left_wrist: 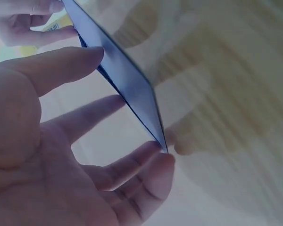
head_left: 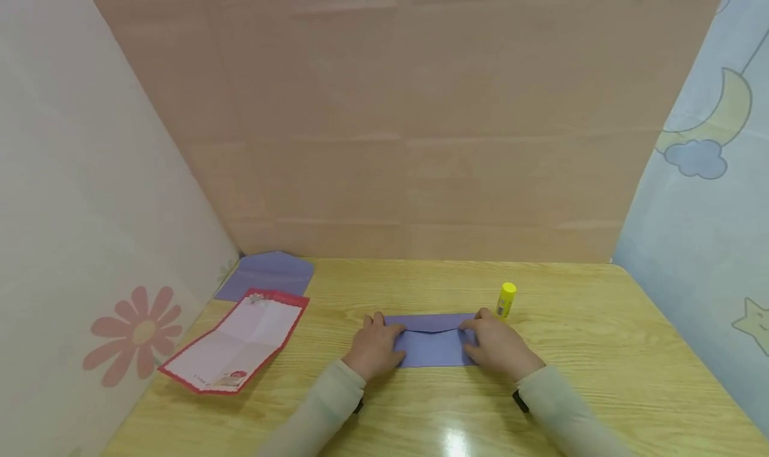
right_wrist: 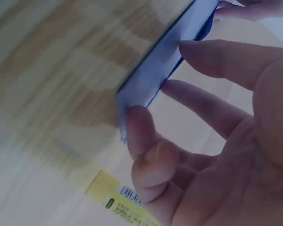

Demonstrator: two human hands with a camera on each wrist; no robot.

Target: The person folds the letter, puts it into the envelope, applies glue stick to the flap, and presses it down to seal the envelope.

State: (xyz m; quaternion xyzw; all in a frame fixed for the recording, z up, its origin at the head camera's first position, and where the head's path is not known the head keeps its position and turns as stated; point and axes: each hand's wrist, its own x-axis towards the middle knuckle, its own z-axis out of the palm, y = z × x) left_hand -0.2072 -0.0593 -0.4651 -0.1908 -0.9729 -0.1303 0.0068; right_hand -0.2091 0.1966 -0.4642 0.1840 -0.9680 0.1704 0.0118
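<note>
Left hand (head_left: 372, 347) and right hand (head_left: 503, 345) are gripping envelope (head_left: 437, 351) ends, lower centre of frame. Uneven pull could be creasing flap (head_left: 428, 322); right hand's outward slip, toppling glue stick (head_left: 506, 299).

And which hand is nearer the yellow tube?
Right. The right hand is just on the near side of the tube, at the envelope's right end; the left hand is farther off, at the left end.
</note>
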